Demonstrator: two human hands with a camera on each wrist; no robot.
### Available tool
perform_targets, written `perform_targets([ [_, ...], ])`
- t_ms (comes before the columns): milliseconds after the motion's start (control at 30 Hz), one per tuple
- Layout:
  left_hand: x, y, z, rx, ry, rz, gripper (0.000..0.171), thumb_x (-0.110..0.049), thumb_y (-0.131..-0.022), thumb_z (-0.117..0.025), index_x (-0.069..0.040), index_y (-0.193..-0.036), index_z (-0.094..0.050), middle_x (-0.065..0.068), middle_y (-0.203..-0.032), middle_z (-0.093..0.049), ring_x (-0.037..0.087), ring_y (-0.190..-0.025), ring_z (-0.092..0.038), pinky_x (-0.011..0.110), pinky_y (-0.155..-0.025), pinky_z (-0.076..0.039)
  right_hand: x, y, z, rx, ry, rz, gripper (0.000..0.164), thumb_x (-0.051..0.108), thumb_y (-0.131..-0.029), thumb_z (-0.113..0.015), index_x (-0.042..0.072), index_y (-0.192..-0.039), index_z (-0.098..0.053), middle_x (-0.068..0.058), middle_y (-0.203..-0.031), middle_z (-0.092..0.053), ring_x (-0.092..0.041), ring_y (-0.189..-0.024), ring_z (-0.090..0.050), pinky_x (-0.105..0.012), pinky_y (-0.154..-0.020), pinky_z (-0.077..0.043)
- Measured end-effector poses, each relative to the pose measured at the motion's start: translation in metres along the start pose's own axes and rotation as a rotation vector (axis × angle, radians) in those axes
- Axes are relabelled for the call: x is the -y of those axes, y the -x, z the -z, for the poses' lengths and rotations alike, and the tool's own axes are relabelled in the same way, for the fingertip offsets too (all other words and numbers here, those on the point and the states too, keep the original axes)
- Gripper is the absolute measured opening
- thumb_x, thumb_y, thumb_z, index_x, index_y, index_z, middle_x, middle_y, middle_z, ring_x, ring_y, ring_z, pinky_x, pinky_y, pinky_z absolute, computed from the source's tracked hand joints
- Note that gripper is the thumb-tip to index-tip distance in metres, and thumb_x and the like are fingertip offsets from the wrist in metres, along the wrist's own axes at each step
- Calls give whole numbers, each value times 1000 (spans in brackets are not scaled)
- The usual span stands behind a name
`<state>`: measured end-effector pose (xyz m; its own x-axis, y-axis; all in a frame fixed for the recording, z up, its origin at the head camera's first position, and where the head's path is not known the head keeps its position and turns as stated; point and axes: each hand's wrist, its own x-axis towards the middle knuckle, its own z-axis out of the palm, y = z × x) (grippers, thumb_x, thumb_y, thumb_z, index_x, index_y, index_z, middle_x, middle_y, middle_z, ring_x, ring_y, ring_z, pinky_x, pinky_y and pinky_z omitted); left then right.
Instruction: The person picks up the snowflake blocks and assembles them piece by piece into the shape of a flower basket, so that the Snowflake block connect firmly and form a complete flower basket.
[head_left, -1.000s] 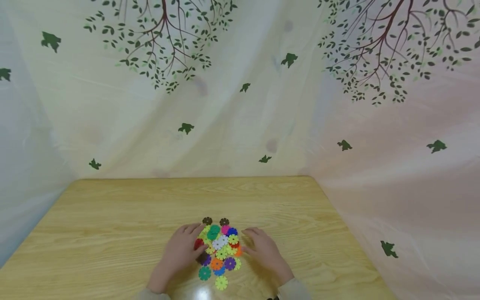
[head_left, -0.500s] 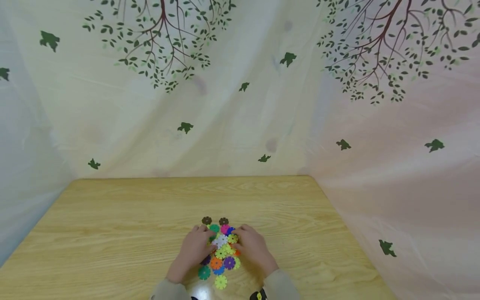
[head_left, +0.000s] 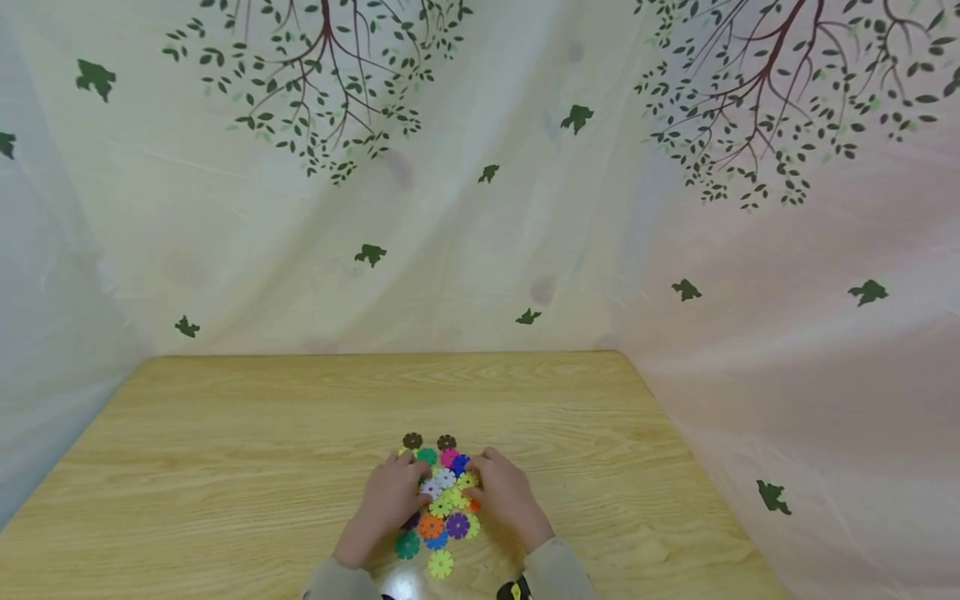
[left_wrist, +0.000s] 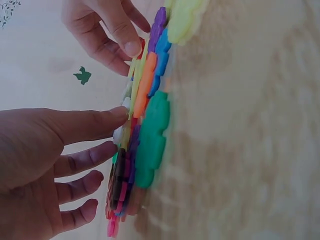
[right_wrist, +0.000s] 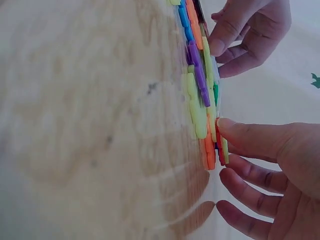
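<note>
Colourful flower-shaped plastic discs (head_left: 431, 526) lie in an overlapping pile on the wooden table. My left hand (head_left: 392, 492) rests at the pile's left side; in the left wrist view its thumb (left_wrist: 112, 120) meets a white disc and the other fingers spread along the edge, lightly bent. On the right side, my right hand (head_left: 508, 496) touches the pile too. Its thumb tip (right_wrist: 227, 124) lies against a red disc and a yellow one in the right wrist view, with the fingers spaced apart below. Both palms cover part of the discs in the head view.
Two brown discs (head_left: 446, 442) lie at the pile's far end, and a yellow disc (head_left: 441, 564) and a green disc (head_left: 407, 546) at the near end. The wooden table (head_left: 225, 433) reaches back to a pale cloth backdrop (head_left: 450, 283) with printed leaves and birds.
Both hands have moved inward from the sides onto the pile. The white discs and a blue disc have shifted slightly among the others.
</note>
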<state>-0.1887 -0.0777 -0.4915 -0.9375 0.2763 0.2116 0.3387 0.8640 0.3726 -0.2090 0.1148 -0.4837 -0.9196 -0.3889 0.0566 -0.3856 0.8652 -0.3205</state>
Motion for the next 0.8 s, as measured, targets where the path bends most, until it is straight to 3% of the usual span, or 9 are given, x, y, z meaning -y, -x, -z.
perform_targets([
  [367, 6, 6, 12, 81, 101, -31, 24, -12, -74, -79, -14, -93, -64, -1, -74, -59, 12, -68, -51, 25, -54, -46, -7, 2, 2, 20, -88, -23, 26, 22, -82, -76, 8, -102, -69, 2, -90, -61, -9, -78, -55, -24, -68, -51],
  [567, 12, 11, 17, 143, 216, 13, 15, -10, -82, -72, -16, -93, -64, -3, -72, -61, 10, -65, -52, 27, -56, -45, -13, 2, -1, 27, -297, -62, 22, 16, -80, -77, 5, -97, -68, -2, -86, -66, -11, -76, -57, -24, -65, -50],
  [800, 19, 18, 24, 206, 326, 103, 4, -10, -85, -70, -10, -86, -65, -2, -76, -60, 10, -69, -51, 26, -62, -46, -16, 6, -1, 18, -562, -193, 18, 4, -83, -72, 0, -100, -66, -8, -84, -64, -13, -69, -59, -24, -58, -53],
])
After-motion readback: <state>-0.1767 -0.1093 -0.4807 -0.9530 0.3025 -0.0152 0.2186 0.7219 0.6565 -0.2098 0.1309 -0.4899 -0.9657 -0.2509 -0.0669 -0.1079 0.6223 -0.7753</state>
